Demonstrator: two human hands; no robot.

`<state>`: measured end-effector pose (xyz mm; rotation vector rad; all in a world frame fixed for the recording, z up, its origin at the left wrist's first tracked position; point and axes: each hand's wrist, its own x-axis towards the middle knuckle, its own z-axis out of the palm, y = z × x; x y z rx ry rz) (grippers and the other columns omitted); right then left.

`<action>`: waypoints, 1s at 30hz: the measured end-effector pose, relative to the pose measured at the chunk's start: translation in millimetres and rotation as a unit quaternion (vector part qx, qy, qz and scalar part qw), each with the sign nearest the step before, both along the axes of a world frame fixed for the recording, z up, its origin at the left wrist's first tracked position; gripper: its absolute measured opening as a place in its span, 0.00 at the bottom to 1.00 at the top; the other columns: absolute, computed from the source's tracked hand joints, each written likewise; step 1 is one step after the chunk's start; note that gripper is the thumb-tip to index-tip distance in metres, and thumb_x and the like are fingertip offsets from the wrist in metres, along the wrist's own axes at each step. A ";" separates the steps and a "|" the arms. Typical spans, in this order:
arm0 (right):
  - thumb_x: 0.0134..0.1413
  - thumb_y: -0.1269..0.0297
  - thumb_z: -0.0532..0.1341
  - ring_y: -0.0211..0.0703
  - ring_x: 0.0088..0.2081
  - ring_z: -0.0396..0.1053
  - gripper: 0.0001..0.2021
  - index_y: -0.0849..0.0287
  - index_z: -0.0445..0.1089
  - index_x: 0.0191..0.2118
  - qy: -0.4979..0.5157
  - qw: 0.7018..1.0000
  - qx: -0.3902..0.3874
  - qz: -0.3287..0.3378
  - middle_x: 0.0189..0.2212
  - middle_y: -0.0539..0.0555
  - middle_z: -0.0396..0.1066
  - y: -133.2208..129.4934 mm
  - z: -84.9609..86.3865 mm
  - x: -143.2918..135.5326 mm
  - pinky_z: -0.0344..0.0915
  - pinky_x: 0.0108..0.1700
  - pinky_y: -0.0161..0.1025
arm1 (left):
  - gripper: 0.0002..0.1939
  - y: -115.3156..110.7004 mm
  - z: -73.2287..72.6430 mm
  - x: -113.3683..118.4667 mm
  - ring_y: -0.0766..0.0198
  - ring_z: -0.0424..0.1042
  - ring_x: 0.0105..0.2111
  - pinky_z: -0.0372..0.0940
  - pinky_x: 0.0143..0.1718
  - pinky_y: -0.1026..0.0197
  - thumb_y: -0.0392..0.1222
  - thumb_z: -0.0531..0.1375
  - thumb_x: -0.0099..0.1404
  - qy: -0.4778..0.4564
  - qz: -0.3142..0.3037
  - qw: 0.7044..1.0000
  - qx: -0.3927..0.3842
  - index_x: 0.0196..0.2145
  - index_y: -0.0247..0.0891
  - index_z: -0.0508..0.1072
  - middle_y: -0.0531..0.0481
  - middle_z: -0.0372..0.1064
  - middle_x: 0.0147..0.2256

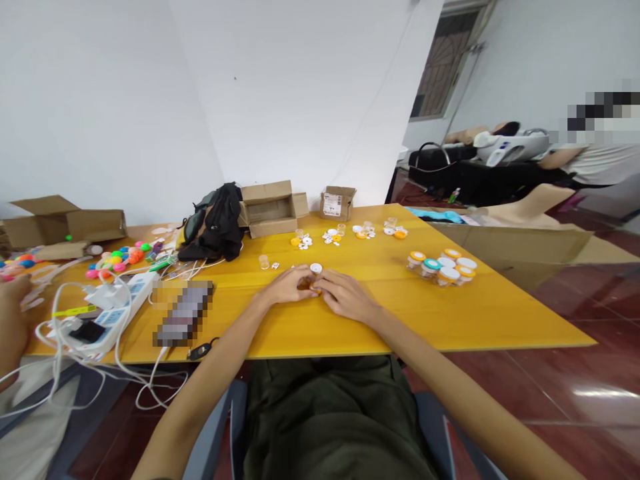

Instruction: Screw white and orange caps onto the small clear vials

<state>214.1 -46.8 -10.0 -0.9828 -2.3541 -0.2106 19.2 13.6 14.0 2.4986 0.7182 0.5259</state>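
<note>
At the middle of the table my left hand (291,285) and my right hand (347,295) meet, fingers curled toward each other. Between the fingertips shows a small orange round piece (316,290), mostly covered, and both hands close on it. Just beyond the fingertips is a white round disc (315,268); whether it touches the fingers I cannot tell. Left of them stands a clear plastic cup (264,262), with a small white part (275,265) beside it. Farther back lie several groups of clear cups, white discs and orange rings (301,241).
Jars with white, orange and teal lids (447,270) cluster on the right. Cardboard boxes (274,212) and a black backpack (215,223) line the back. A power strip (120,313), cables, a phone (184,313) and colourful balls (120,257) occupy the left, near another person's arm (13,327).
</note>
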 end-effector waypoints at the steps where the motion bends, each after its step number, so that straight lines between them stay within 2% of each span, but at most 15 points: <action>1: 0.57 0.77 0.52 0.46 0.43 0.71 0.15 0.56 0.73 0.42 -0.005 1.000 0.000 0.001 0.41 0.57 0.73 -0.1 0.4 0.0 0.69 0.44 0.42 | 0.06 0.3 -0.4 0.0 0.62 0.66 0.35 0.64 0.40 0.61 0.42 0.63 0.60 -0.001 -0.001 1.000 -0.001 0.34 0.39 0.72 0.51 0.66 0.33; 9: 0.57 0.77 0.53 0.46 0.43 0.71 0.15 0.56 0.74 0.42 -0.019 1.000 -0.005 0.002 0.40 0.57 0.73 -0.1 1.3 0.0 0.68 0.44 0.42 | 0.06 0.8 -1.8 -0.6 0.62 0.66 0.36 0.63 0.41 0.61 0.41 0.63 0.59 -0.006 0.001 1.000 0.001 0.33 0.38 0.71 0.52 0.65 0.33; 15: 0.58 0.76 0.53 0.45 0.42 0.71 0.15 0.54 0.73 0.42 -0.024 1.000 -0.019 -0.004 0.40 0.56 0.73 0.6 1.5 -0.7 0.67 0.44 0.41 | 0.08 1.3 -1.5 -1.0 0.62 0.66 0.36 0.64 0.41 0.60 0.44 0.63 0.60 0.003 0.005 1.000 0.001 0.35 0.38 0.72 0.51 0.66 0.33; 21: 0.58 0.75 0.52 0.46 0.43 0.70 0.15 0.54 0.72 0.44 -0.017 1.000 -0.003 -0.018 0.41 0.57 0.72 0.0 0.4 -0.6 0.67 0.44 0.41 | 0.07 1.7 -1.4 -1.4 0.62 0.67 0.35 0.64 0.41 0.60 0.43 0.63 0.60 0.006 0.001 1.000 0.005 0.36 0.39 0.73 0.51 0.66 0.32; 30: 0.58 0.74 0.52 0.47 0.42 0.71 0.12 0.55 0.71 0.41 0.002 0.999 0.009 -0.031 0.40 0.57 0.73 1.1 -1.7 -1.1 0.69 0.44 0.42 | 0.06 -1.5 2.1 -0.7 0.62 0.66 0.34 0.63 0.40 0.61 0.43 0.63 0.60 0.005 0.007 1.000 0.006 0.32 0.38 0.71 0.52 0.65 0.30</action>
